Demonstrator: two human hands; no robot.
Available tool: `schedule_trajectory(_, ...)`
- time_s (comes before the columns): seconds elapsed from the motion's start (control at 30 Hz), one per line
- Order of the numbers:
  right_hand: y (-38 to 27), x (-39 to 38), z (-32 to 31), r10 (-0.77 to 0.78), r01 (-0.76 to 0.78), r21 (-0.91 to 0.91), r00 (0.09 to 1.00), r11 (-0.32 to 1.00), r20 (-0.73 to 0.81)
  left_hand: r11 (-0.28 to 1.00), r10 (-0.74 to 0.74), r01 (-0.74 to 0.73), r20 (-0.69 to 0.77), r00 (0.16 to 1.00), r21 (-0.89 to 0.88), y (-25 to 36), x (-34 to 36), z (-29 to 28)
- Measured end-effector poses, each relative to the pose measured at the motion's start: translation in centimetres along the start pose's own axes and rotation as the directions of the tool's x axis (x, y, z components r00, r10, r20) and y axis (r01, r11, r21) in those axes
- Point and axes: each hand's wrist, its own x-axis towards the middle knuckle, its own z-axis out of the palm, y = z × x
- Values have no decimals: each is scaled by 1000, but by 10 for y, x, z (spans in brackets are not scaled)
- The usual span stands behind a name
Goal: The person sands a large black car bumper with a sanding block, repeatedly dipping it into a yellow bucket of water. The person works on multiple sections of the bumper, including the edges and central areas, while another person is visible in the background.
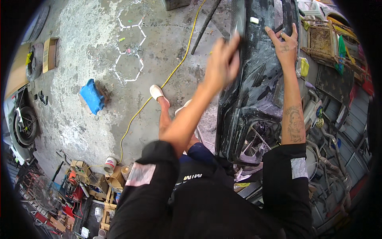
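Observation:
A long black car body panel (254, 79) with a carbon-weave look and whitish dust smears stands in front of me, right of centre. My left hand (223, 63) is at its left edge, smeared by motion. Whether those fingers hold anything cannot be made out. Toward the panel's far right side, my right hand (287, 46) rests on the surface with its fingers apart, a ring on one of them. A small white block (254, 20) lies on the panel between the two hands, touched by neither.
A yellow cable (173, 73) runs across the stained concrete floor past my foot. Left of it sits a blue cloth-like bundle (92, 96). Boxes and tools (85, 179) crowd the lower left. Metal pipes (330, 139) and a wooden frame (322, 40) stand close on the right.

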Motion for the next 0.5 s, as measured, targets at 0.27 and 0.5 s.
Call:
schedule_trajectory(0.27, -33, 3, -15, 44, -43, 40, 999, 998, -15, 998, -5, 2, 58, 998, 63, -16, 27, -12)
schedule_trajectory(0.5, -33, -3, -27, 137, -137, 70, 990, 988, -7, 976, -217, 207, 209, 954, 67, 26, -105, -34)
